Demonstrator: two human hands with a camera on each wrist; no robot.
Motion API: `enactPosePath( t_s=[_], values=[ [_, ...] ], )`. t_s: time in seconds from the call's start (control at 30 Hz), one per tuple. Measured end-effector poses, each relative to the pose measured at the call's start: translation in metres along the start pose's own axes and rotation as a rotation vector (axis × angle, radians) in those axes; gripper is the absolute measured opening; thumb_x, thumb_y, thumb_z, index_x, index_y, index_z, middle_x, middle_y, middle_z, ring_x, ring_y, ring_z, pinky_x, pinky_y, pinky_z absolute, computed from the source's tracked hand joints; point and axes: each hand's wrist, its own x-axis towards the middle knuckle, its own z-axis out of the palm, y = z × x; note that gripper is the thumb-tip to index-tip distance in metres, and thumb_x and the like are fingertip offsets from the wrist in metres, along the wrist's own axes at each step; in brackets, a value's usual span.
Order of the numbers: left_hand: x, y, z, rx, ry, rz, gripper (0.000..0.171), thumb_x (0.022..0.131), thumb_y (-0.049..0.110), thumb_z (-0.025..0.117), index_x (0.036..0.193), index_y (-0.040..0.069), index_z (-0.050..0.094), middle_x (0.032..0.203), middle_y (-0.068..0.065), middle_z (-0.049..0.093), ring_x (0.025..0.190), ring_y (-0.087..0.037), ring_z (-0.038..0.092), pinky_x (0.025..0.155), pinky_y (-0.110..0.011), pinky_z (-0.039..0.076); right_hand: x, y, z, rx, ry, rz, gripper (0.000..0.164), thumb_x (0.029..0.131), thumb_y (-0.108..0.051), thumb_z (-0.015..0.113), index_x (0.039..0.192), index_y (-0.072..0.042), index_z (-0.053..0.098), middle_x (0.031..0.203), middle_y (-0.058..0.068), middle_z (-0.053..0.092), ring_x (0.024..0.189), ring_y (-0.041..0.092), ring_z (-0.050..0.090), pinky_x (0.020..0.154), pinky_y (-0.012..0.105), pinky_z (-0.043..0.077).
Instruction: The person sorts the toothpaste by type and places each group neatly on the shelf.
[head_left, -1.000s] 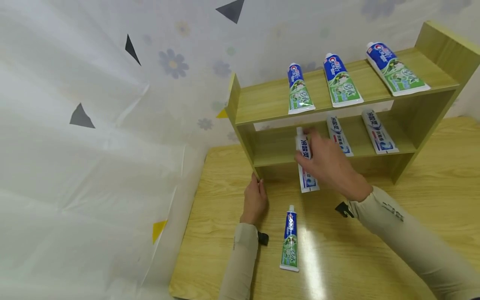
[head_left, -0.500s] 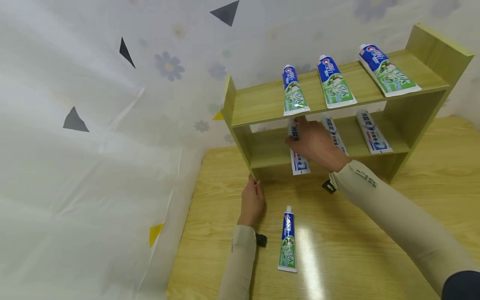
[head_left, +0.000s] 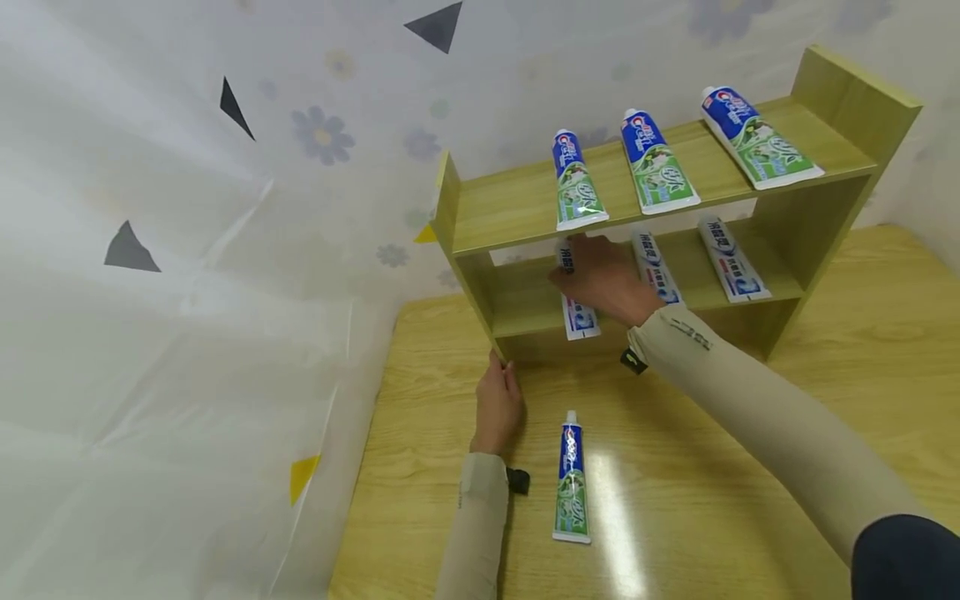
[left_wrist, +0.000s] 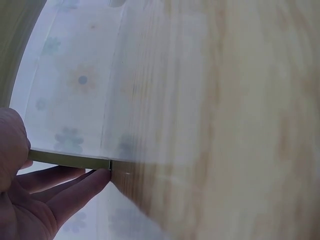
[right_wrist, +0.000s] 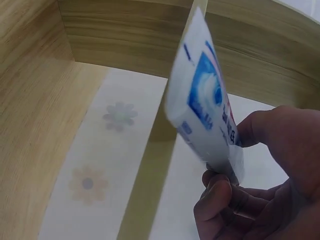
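Observation:
In the head view my right hand (head_left: 602,279) pinches a white toothpaste tube (head_left: 580,318) between thumb and fingers, at the left end of the rack's lower board. Its crimped end sticks out past the front edge, and the hand hides its middle. The right wrist view shows that tube (right_wrist: 200,100) tilted, thumb on one side and fingers on the other. My left hand (head_left: 497,408) grips the bottom front corner of the wooden shelf rack (head_left: 525,302). In the left wrist view, thumb and fingers lie on either side of the panel edge (left_wrist: 70,159).
Two more white toothpaste tubes (head_left: 655,268) lie to the right on the same board. Three blue-and-green toothpaste tubes (head_left: 661,167) rest on the top board. Another blue-and-green tube (head_left: 572,492) lies on the wooden table (head_left: 712,483). A patterned white sheet (head_left: 225,350) hangs behind and left.
My right hand has carried the white toothpaste tube from in front of the rack inward, over the lower board. The left hand keeps its grip on the corner. The head view has shifted slightly.

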Motion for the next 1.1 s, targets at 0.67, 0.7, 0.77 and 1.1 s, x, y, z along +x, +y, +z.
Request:
enactPosePath(
  t_s=[0.67, 0.7, 0.77, 1.1],
  values=[
    [-0.001, 0.051, -0.042, -0.125, -0.023, -0.079, 0.026, 0.119, 0.019, 0.043, 0.13, -0.002, 0.055, 0.089, -0.015, 0.066, 0.071, -0.02, 0.059, 0.061, -0.044, 0.051, 0.018, 0.006, 0.014, -0.048, -0.036, 0.047, 0.067, 0.109, -0.03, 0.061, 0.158, 0.009, 0.036, 0.096, 0.019, 0.069, 0.073, 0.029, 0.072, 0.06, 0.036, 0.06],
    [-0.002, 0.042, -0.035, -0.126, -0.019, -0.074, 0.027, 0.119, 0.02, 0.043, 0.132, -0.001, 0.055, 0.092, -0.017, 0.069, 0.073, -0.022, 0.062, 0.061, -0.044, 0.052, 0.016, 0.006, 0.013, -0.051, -0.033, 0.056, 0.071, 0.11, -0.031, 0.06, 0.161, 0.009, 0.032, 0.096, 0.019, 0.069, 0.072, 0.029, 0.072, 0.059, 0.036, 0.06],
    [-0.002, 0.029, -0.025, -0.127, -0.028, -0.087, 0.033, 0.12, 0.027, 0.041, 0.136, 0.003, 0.056, 0.101, -0.019, 0.073, 0.081, -0.023, 0.069, 0.067, -0.041, 0.056, 0.009, 0.005, 0.012, -0.061, -0.026, 0.08, 0.078, 0.112, -0.035, 0.057, 0.167, 0.008, 0.022, 0.096, 0.019, 0.069, 0.071, 0.028, 0.072, 0.055, 0.035, 0.059],
    [-0.003, 0.024, -0.015, -0.134, -0.011, -0.031, 0.029, 0.12, 0.028, 0.043, 0.132, 0.004, 0.056, 0.098, -0.02, 0.073, 0.085, -0.028, 0.072, 0.069, -0.045, 0.058, -0.1, 0.001, 0.034, -0.114, 0.217, -0.197, 0.055, 0.107, -0.025, 0.069, 0.148, 0.006, 0.051, 0.076, 0.009, 0.062, 0.047, 0.013, 0.048, 0.042, 0.023, 0.038]
  ],
)
